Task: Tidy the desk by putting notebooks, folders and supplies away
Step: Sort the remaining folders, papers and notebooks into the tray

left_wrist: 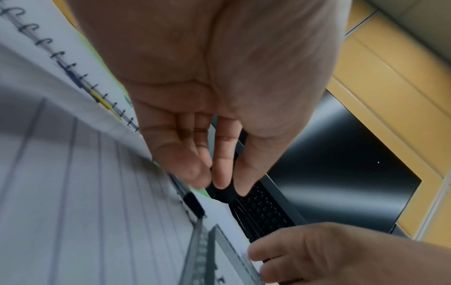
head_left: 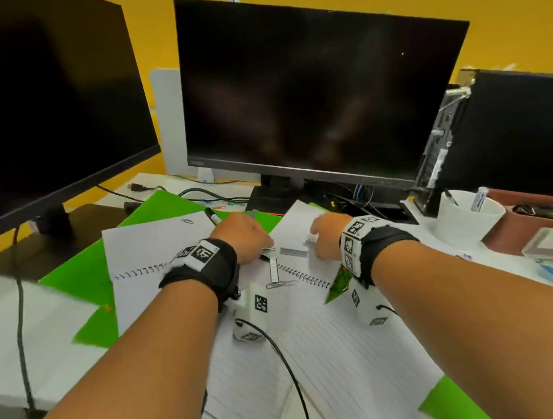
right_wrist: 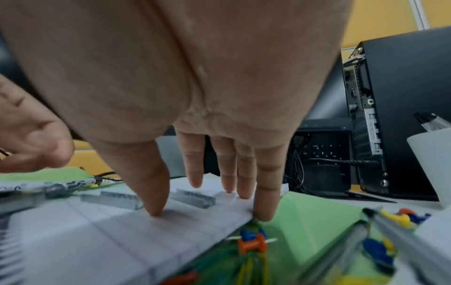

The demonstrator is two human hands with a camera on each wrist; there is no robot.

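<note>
Two spiral notebooks lie open and overlapping on the desk, the left notebook tilted over a green folder, the right notebook lying partly across it.

Left hand: above the meeting of the two notebooks, fingers straight, pointing down and close together, nothing held between them. Just below the fingertips lies a black-capped pen on the lined paper.

Right hand: fingers spread and straight, thumb tip and little fingertip pressing the lined page near its edge; no grip on anything.

Staple strips: several grey bars on the right notebook page, one just left of the right thumb, one between thumb and forefinger, one more near the left hand's fingertips.

Paper clips: on the page near the spiral, on the wrist side of both hands; another clip beyond the left hand's knuckles.

Push pins: coloured, scattered on the green folder just beyond the page edge, near the right little finger, with pens lying there too.

White cup: holding pens, well to the right of the right hand.

Two dark monitors stand beyond the fingertips; a black computer case is to their right.
</note>
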